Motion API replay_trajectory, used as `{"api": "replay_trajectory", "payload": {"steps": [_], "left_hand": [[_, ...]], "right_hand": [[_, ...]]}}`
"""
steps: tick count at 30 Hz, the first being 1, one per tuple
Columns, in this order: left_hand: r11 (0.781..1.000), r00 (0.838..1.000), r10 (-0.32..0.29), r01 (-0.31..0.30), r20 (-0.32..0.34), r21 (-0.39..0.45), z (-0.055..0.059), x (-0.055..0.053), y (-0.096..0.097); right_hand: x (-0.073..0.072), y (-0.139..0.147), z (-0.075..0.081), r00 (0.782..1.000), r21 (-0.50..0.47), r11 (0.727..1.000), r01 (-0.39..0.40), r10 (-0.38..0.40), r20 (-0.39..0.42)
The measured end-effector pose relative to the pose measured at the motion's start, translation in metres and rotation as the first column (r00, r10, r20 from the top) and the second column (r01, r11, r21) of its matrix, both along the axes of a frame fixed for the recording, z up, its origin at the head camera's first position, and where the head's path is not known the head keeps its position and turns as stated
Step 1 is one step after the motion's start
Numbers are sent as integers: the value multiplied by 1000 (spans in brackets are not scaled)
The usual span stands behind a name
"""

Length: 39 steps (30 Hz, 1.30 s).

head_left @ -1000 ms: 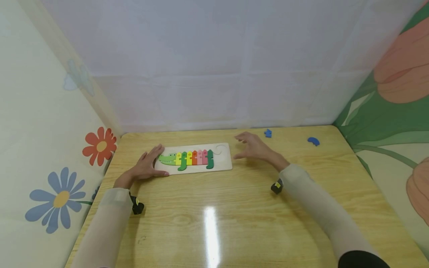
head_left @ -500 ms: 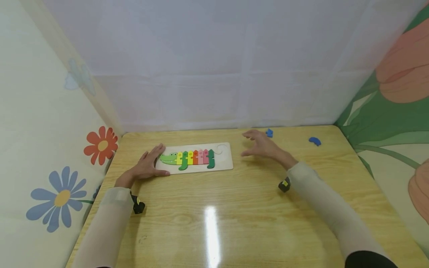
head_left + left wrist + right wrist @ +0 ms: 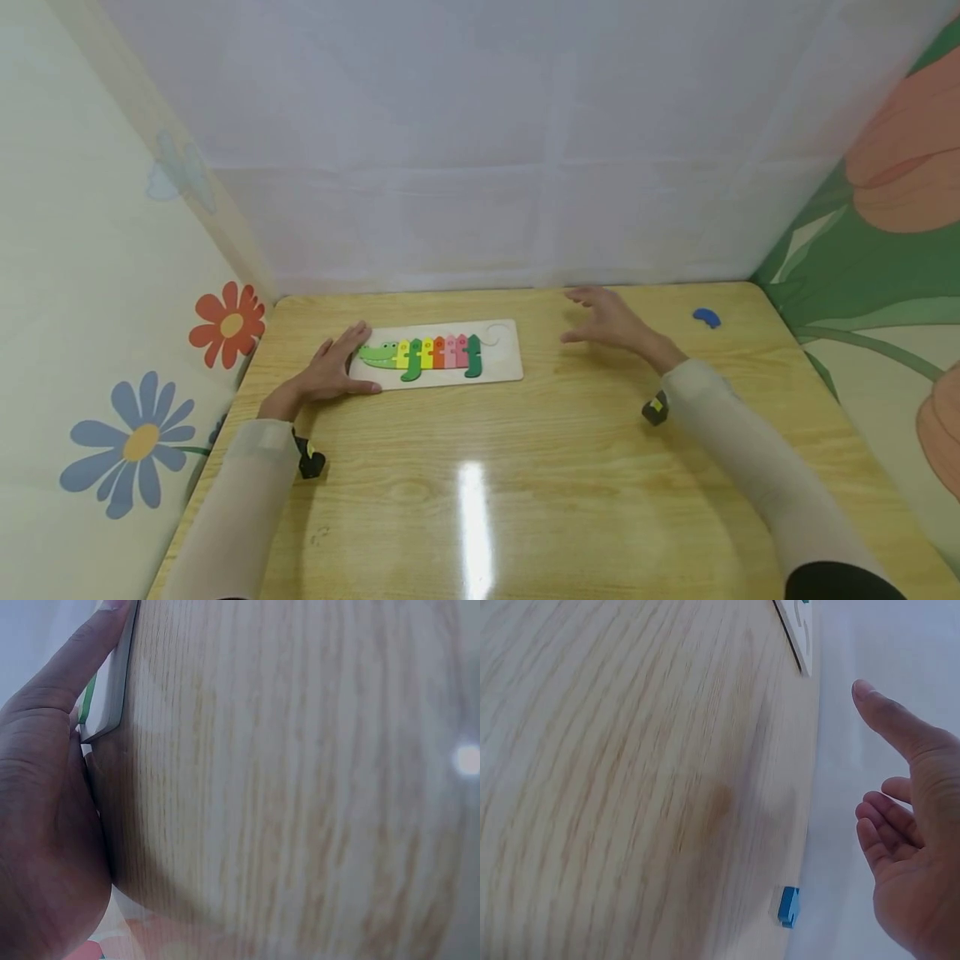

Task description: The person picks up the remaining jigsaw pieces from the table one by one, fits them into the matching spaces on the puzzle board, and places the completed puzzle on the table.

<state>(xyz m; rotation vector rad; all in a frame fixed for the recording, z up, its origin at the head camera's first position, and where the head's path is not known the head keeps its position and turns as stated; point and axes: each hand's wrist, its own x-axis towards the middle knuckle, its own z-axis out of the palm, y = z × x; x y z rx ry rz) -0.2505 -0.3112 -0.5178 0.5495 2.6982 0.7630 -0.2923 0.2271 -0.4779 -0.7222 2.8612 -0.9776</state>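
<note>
Left hand [image 3: 328,372] at the crocodile puzzle board [image 3: 502,367] and right hand [image 3: 611,322] near a blue puzzle piece [image 3: 787,907] on the table [image 3: 390,500] both have thumb and fingers apart; the piece looks light, stiff, best pinched by its edges

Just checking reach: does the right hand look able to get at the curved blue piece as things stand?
Likely yes: the right hand seems empty, and the head view shows nothing between it and the curved blue piece. Its fingers point away, though, so it would probably need to swing rightward.
</note>
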Motion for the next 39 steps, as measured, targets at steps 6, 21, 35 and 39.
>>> {"api": "replay_trajectory", "payload": {"steps": [6,21,35,39], "left_hand": [[1000,1000,-3,3,-8,16,0,1,0],[1000,1000,1,0,-29,24,-4,4,-3],[1000,1000,0,0,-13,-2,-3,-1,-1],[1000,1000,0,0,-29,17,-3,1,0]], "right_hand": [[-1,12,4,1000,7,1000,18,-18,14],[-10,30,6,1000,58,998,26,-26,-9],[-21,54,8,995,45,996,78,-81,62],[-24,59,7,995,31,997,77,-79,67]]}}
